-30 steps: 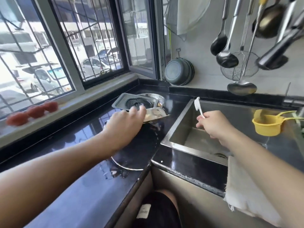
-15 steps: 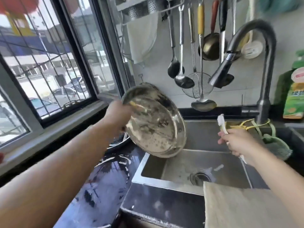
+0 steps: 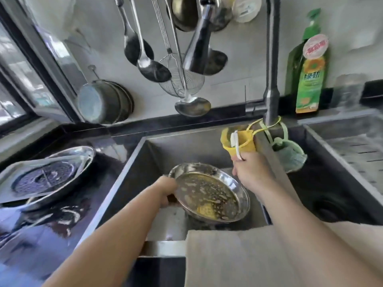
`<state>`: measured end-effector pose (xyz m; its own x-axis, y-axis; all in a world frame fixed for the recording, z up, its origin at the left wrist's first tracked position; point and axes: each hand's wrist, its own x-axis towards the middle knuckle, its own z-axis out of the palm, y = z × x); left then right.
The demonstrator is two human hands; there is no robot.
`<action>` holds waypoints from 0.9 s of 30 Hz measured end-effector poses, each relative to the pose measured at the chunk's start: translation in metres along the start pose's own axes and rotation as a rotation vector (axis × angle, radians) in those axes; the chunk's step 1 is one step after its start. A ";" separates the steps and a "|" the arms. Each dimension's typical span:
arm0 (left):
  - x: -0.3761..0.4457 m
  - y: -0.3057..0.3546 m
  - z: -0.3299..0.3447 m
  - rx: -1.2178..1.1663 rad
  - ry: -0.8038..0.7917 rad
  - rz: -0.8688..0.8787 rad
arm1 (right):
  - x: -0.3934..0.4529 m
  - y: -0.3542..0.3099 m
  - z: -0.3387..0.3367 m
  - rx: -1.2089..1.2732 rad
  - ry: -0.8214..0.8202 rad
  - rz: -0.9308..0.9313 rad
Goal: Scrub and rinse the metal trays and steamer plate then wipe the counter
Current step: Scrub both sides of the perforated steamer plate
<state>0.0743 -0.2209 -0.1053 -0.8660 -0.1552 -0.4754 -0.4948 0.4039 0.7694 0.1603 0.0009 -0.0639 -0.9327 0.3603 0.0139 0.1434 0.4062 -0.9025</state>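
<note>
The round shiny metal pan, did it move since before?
Yes. The round metal pan came off the black counter and went down into the steel sink.

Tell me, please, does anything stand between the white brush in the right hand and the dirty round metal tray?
Nothing visible does. The right hand holds the white brush just above the greasy round metal tray, which the left hand tilts over the steel sink.

There is one view only (the head camera). It looks forward and down, from close above the sink (image 3: 132,175) and counter (image 3: 41,235).
</note>
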 end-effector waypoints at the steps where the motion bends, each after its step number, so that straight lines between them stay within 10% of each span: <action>1: 0.005 -0.005 0.003 0.008 -0.029 -0.022 | 0.001 0.000 0.000 0.001 -0.002 0.000; 9: 0.025 -0.026 0.003 0.694 -0.015 -0.093 | 0.001 0.004 0.016 -0.024 -0.124 0.002; 17: 0.018 -0.028 -0.007 0.715 0.125 -0.029 | -0.013 -0.008 0.014 -0.235 -0.388 -0.018; 27: -0.112 0.012 -0.052 0.426 0.073 0.589 | -0.050 -0.052 0.037 -0.649 -0.317 -0.216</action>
<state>0.1620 -0.2454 -0.0205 -0.9898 0.1422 0.0069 0.1126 0.7521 0.6494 0.1868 -0.0693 -0.0334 -0.9987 -0.0024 -0.0508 0.0212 0.8890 -0.4573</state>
